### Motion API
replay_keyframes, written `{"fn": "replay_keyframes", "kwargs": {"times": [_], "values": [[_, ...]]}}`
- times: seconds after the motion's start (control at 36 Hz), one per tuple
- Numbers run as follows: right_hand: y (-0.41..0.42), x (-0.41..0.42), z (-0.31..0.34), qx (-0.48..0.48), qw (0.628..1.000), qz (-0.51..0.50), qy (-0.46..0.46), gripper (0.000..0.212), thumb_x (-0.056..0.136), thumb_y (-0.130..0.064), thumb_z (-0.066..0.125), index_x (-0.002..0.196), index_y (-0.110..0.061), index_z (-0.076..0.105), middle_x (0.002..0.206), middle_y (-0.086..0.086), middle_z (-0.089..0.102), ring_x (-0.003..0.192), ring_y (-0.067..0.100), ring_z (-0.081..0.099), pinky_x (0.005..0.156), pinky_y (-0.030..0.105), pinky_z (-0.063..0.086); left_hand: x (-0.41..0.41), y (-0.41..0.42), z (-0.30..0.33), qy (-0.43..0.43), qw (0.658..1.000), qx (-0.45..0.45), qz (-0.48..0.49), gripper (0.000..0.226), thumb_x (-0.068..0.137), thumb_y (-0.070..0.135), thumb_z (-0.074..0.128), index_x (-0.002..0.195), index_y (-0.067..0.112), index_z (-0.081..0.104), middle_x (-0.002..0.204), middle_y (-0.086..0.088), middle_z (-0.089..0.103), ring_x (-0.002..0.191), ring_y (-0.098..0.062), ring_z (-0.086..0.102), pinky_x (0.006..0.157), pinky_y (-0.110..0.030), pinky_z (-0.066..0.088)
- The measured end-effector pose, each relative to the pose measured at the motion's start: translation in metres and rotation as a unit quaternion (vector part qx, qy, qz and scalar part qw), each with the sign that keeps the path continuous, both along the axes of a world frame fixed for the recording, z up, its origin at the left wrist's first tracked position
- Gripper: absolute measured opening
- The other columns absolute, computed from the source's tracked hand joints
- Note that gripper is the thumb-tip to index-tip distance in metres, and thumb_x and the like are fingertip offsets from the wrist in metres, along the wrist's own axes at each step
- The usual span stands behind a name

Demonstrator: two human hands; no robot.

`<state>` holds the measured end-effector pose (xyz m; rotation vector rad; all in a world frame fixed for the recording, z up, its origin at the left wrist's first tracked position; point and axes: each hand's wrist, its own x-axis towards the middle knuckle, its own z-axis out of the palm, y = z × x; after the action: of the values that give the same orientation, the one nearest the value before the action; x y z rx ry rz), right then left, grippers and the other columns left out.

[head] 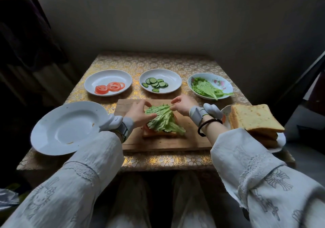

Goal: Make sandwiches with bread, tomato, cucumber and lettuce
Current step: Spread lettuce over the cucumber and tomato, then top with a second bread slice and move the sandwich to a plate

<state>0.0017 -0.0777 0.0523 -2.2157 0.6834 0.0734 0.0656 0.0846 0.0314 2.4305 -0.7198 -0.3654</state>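
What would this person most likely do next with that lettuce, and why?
Probably let go of the lettuce leaf and take a top slice from the bread stack. The left hand and right hand are spreading the leaf over the open sandwich on the cutting board, with tomato and cucumber peeking out beneath.

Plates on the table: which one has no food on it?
The large white plate at the near left; the others hold tomato slices, cucumber slices, lettuce or bread.
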Motion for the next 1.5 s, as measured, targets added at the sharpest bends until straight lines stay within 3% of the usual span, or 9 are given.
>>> {"fn": "replay_keyframes", "kwargs": {"times": [0.08,0.19,0.31,0.47,0.94,1.14,1.31,1.39,1.5], "values": [[0.005,-0.008,0.001,-0.059,0.998,0.036,0.009,0.032,0.093,-0.017,0.057,0.124,-0.012,0.064,0.128,0.003,0.062,0.118,0.019,0.057,0.083,0.017,0.041,-0.005,0.000,0.000,-0.025,0.999,0.016,-0.022,0.042,0.086,0.034,0.063,0.122,0.015,0.055,0.128,-0.015,0.046,0.112,-0.026,0.054,0.098,-0.032,0.042],[0.011,-0.013,-0.004,-0.099,0.993,0.066,0.006,0.031,0.095,-0.017,0.050,0.122,-0.015,0.065,0.129,0.002,0.063,0.106,0.020,0.062,0.077,0.017,0.046,-0.014,-0.001,-0.005,-0.042,0.997,0.045,-0.044,0.033,0.086,0.032,0.063,0.117,0.020,0.061,0.120,-0.015,0.048,0.115,-0.029,0.052,0.103,-0.036,0.042],[0.011,-0.016,-0.010,-0.175,0.983,0.048,-0.024,0.031,0.094,-0.019,0.047,0.118,-0.022,0.068,0.128,0.005,0.064,0.113,0.025,0.061,0.096,0.028,0.047,-0.018,0.000,-0.008,-0.046,0.997,0.054,-0.043,0.031,0.086,0.031,0.064,0.116,0.022,0.062,0.120,-0.014,0.049,0.115,-0.030,0.051,0.102,-0.035,0.042],[0.015,-0.021,-0.015,-0.176,0.980,0.090,-0.009,0.031,0.093,-0.013,0.048,0.115,-0.017,0.069,0.126,0.006,0.065,0.115,0.025,0.060,0.103,0.035,0.046,-0.019,0.000,-0.005,-0.053,0.996,0.058,-0.032,0.029,0.086,0.031,0.064,0.112,0.019,0.063,0.119,-0.013,0.053,0.113,-0.029,0.052,0.100,-0.036,0.042],[-0.075,-0.098,0.029,-0.222,0.974,-0.035,-0.002,0.031,0.093,-0.011,0.045,0.112,-0.011,0.070,0.121,0.011,0.066,0.112,0.030,0.059,0.094,0.033,0.049,-0.077,-0.098,0.034,0.013,0.996,-0.002,-0.093,0.033,0.095,0.009,0.042,0.122,0.006,0.061,0.123,-0.015,0.064,0.105,-0.032,0.062,0.084,-0.032,0.049],[-0.122,-0.145,0.028,-0.247,0.953,-0.175,0.027,0.028,0.090,-0.012,0.048,0.110,-0.008,0.068,0.117,0.015,0.065,0.110,0.034,0.059,0.088,0.035,0.048,-0.112,-0.155,0.030,0.154,0.982,-0.038,-0.103,0.038,0.093,-0.003,0.037,0.126,-0.002,0.056,0.095,-0.013,0.056,0.056,-0.012,0.046,0.047,-0.016,0.043],[-0.149,-0.169,0.021,-0.223,0.938,-0.250,0.084,0.036,0.092,-0.010,0.044,0.124,0.003,0.054,0.136,0.020,0.047,0.128,0.036,0.043,0.104,0.039,0.037,-0.131,-0.197,0.028,0.274,0.951,-0.116,-0.088,0.037,0.091,-0.009,0.035,0.120,0.000,0.055,0.095,-0.016,0.054,0.080,-0.023,0.052,0.076,-0.030,0.051],[-0.157,-0.173,0.017,-0.185,0.944,-0.259,0.089,0.031,0.093,-0.009,0.045,0.118,0.006,0.056,0.129,0.021,0.055,0.122,0.036,0.050,0.095,0.036,0.044,-0.140,-0.210,0.027,0.291,0.948,-0.112,-0.069,0.029,0.092,-0.008,0.035,0.098,0.012,0.054,0.085,-0.007,0.052,0.082,-0.019,0.050,0.084,-0.032,0.044],[-0.167,-0.172,0.012,-0.105,0.946,-0.300,0.061,0.035,0.094,-0.012,0.048,0.123,0.006,0.053,0.131,0.021,0.054,0.121,0.033,0.052,0.085,0.030,0.044,-0.145,-0.220,0.024,0.297,0.947,-0.106,-0.063,0.047,0.093,-0.010,0.033,0.137,0.004,0.042,0.134,-0.015,0.049,0.123,-0.028,0.050,0.082,-0.029,0.048]]}}
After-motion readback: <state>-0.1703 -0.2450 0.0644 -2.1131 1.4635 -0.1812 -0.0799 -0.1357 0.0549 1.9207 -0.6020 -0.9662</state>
